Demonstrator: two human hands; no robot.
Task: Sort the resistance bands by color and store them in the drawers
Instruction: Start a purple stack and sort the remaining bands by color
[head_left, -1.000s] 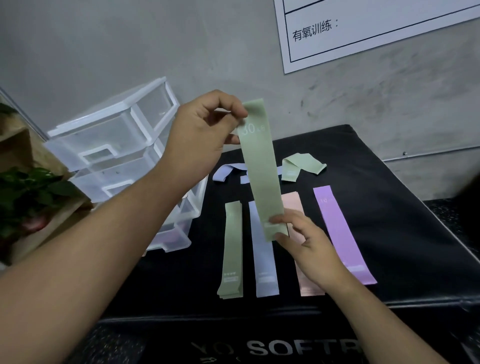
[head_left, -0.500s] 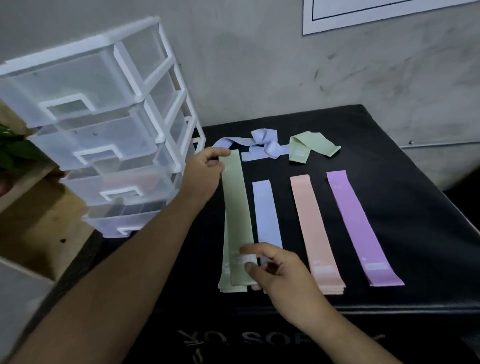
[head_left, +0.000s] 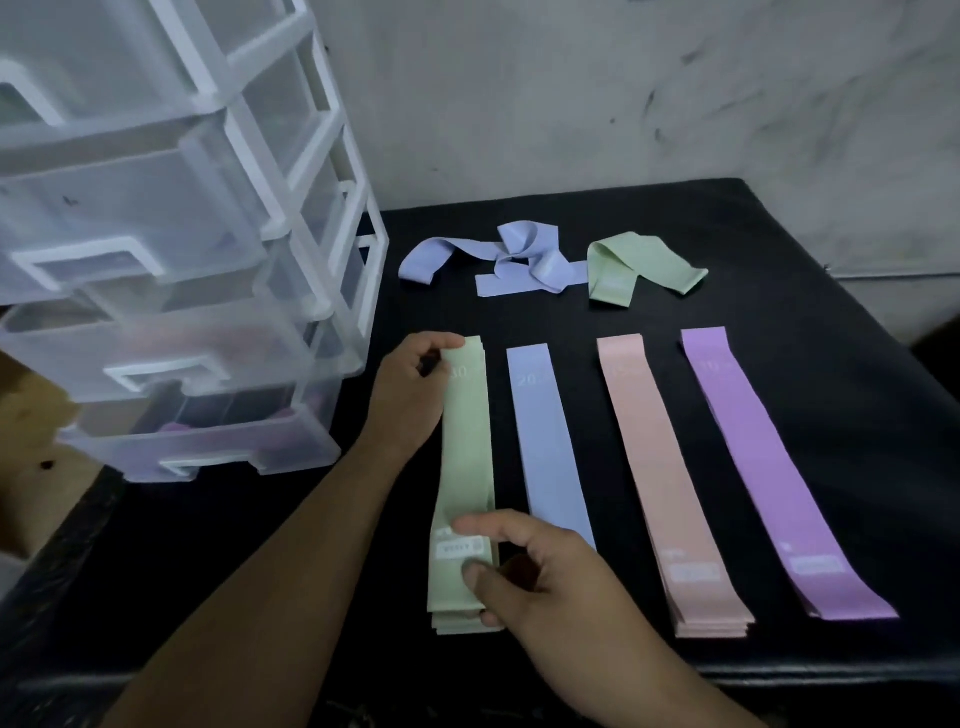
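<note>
Pinching at both ends: left hand (head_left: 408, 400) has the far end of the top green band (head_left: 466, 457) nipped between thumb and curled fingers. Right hand (head_left: 550, 582) nips the near, labelled end between thumb and forefinger. That band lies lengthwise on the green pile (head_left: 457, 621), near end sitting a touch skewed over the ones beneath.

Going across from the left: clear drawer unit (head_left: 208, 270) stands at the left edge of the black mat (head_left: 857, 467), just beside the green pile. Something purplish shows through its bottom drawer (head_left: 208, 452). Can't tell if any drawer is pulled out. Next comes the green pile, then a flat blue band (head_left: 550, 447), the pink pile (head_left: 670, 478) and the purple pile (head_left: 774, 467), all in parallel strips and apart from each other. Behind them sit a tangle of loose blue bands (head_left: 504, 260) and one folded green band (head_left: 639, 270), not sorted yet.

My take on doing this bit well: hold light tension between the two hands so the band goes down flat. Square up the far edge first, then lower the near end and smooth it. Don't stretch hard, these things probably snap back and would scoot the whole pile. Watch it doesn't drift onto the blue one next door. Looks to me like sorting is past halfway, with the drawer part mostly to come.
</note>
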